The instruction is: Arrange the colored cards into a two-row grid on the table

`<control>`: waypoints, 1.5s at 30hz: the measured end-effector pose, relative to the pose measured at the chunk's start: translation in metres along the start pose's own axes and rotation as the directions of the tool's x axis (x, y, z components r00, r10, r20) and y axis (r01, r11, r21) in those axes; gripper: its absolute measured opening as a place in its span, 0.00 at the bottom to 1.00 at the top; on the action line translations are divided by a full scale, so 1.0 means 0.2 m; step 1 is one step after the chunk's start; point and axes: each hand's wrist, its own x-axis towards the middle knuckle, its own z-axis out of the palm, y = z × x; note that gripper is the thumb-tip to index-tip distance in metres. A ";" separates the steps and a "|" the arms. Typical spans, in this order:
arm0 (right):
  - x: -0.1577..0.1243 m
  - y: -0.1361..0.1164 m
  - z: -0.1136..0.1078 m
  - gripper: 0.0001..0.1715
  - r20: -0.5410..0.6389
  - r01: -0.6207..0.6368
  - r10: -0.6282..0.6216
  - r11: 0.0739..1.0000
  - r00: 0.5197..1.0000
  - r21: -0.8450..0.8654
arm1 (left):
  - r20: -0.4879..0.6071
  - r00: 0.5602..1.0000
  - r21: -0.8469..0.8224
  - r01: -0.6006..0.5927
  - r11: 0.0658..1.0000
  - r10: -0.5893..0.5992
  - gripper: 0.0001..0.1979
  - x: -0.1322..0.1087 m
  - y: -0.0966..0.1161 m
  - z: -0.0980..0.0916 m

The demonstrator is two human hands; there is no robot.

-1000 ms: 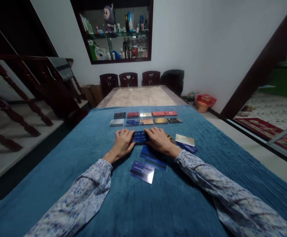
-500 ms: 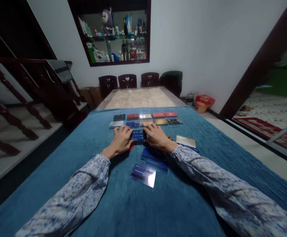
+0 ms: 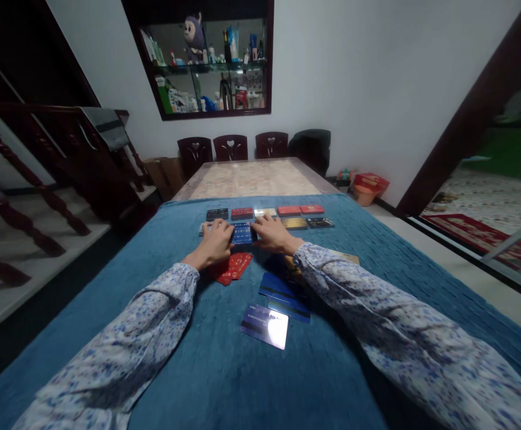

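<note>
Between my two hands is a blue card [image 3: 242, 233], at the front row of card stacks. My left hand [image 3: 216, 240] grips its left edge with bent fingers, and my right hand [image 3: 271, 233] grips its right edge. Red cards [image 3: 237, 266] lie fanned beside my left wrist. Nearer me are overlapping blue cards [image 3: 282, 288] and a shiny purple-blue card [image 3: 265, 325]. Gold cards [image 3: 294, 269] show partly under my right wrist. Behind my hands stand a black stack [image 3: 218, 214], a red stack [image 3: 242, 213] and several others.
A blue cloth [image 3: 188, 370] covers the near part of the table, and the bare marble-patterned top [image 3: 260, 177] extends behind it. Dark chairs [image 3: 230, 147] stand at the far end. Wooden railings [image 3: 27, 209] are at the left.
Both hands have moved forward with the blue card, up to the front row of stacks. The red cards, mostly hidden before, now show beside my left wrist.
</note>
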 end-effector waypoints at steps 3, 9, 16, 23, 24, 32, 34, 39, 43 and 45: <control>0.06 0.01 0.02 0.25 0.003 0.015 -0.015 1.000 1.000 -0.012 | 0.014 1.000 0.000 0.006 1.000 -0.006 0.22 0.03 -0.04 0.01; 0.17 0.05 0.05 0.24 0.035 0.018 -0.018 1.000 0.999 -0.018 | 0.061 0.998 0.031 0.001 1.000 -0.003 0.20 0.10 -0.10 0.03; 0.26 0.09 0.06 0.23 0.063 0.004 -0.003 1.000 0.998 -0.014 | 0.161 0.987 0.059 0.002 0.998 -0.012 0.19 0.21 -0.13 0.03; 0.33 0.12 0.08 0.25 0.095 -0.010 0.012 1.000 0.995 -0.020 | 0.211 0.977 0.041 -0.003 0.999 -0.006 0.17 0.30 -0.18 0.08; 0.33 0.12 0.08 0.25 0.099 -0.010 0.012 1.000 0.995 -0.020 | 0.214 0.977 0.033 0.000 0.999 -0.007 0.17 0.31 -0.19 0.09; 0.38 0.16 0.11 0.26 0.142 -0.023 0.024 1.000 0.990 -0.013 | 0.262 0.965 0.009 0.023 1.000 -0.024 0.15 0.37 -0.20 0.11; 0.38 0.16 0.11 0.26 0.153 -0.026 0.027 1.000 0.988 -0.007 | 0.278 0.960 -0.005 0.025 1.000 -0.022 0.15 0.37 -0.20 0.11; 0.38 0.15 0.10 0.27 0.183 -0.033 0.033 0.999 0.983 -0.005 | 0.284 0.959 -0.022 0.017 1.000 -0.010 0.13 0.38 -0.22 0.12; 0.38 0.14 0.08 0.27 0.214 -0.031 0.032 0.999 0.976 -0.010 | 0.290 0.957 -0.033 0.003 0.999 0.007 0.12 0.39 -0.23 0.14; 0.39 0.14 0.07 0.28 0.228 -0.035 0.038 0.999 0.973 -0.014 | 0.306 0.952 -0.023 0.009 1.000 -0.002 0.13 0.40 -0.23 0.14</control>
